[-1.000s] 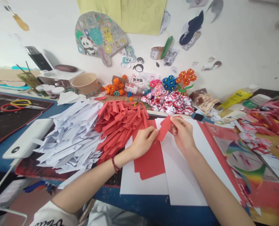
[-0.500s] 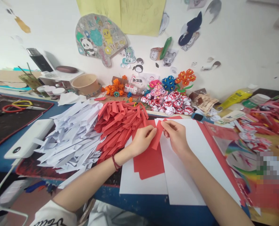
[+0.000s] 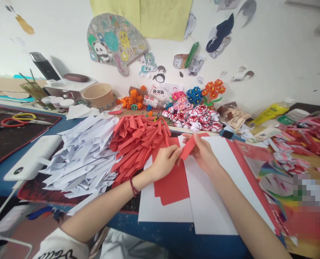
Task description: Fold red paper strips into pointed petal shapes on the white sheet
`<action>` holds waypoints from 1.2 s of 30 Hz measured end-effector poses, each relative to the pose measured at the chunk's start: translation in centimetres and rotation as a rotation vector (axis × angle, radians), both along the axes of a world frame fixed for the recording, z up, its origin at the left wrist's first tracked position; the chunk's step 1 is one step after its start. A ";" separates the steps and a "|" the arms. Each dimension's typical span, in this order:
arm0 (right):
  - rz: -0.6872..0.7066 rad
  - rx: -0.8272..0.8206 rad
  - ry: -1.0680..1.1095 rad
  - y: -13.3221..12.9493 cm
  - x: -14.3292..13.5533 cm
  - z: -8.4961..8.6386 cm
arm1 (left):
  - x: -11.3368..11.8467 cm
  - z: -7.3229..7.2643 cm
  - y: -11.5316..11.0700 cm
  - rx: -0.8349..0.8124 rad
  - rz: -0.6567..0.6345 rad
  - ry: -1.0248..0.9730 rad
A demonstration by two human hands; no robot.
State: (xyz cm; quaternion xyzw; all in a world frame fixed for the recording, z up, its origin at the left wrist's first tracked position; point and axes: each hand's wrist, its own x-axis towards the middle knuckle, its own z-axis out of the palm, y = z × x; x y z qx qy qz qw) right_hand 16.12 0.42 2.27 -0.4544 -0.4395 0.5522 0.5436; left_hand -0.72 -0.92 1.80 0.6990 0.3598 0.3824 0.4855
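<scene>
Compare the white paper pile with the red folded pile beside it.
The white folded pile spreads wider, while the red folded pile is more compact. The white pile's lower part looks loose and scattered; the red pile's pieces lie closer together. Both are heaps of narrow folded paper pieces.
</scene>
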 end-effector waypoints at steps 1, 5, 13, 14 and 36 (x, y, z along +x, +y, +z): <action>0.050 0.003 0.000 -0.1 -0.1 0.1 | 0.0 -0.1 0.1 -0.031 -0.003 -0.032; 0.184 0.049 0.027 -0.3 -0.3 0.4 | 0.1 -0.3 0.3 -0.125 -0.013 -0.137; 0.135 0.070 -0.093 -0.2 -0.2 0.0 | -0.3 0.4 0.2 0.077 0.149 0.170; 0.119 0.089 -0.111 -0.2 -0.2 -0.1 | -0.4 0.5 0.1 0.103 0.165 0.185; 0.266 -0.011 -0.645 -0.8 0.3 -0.4 | -0.7 -0.7 1.0 0.277 0.327 0.394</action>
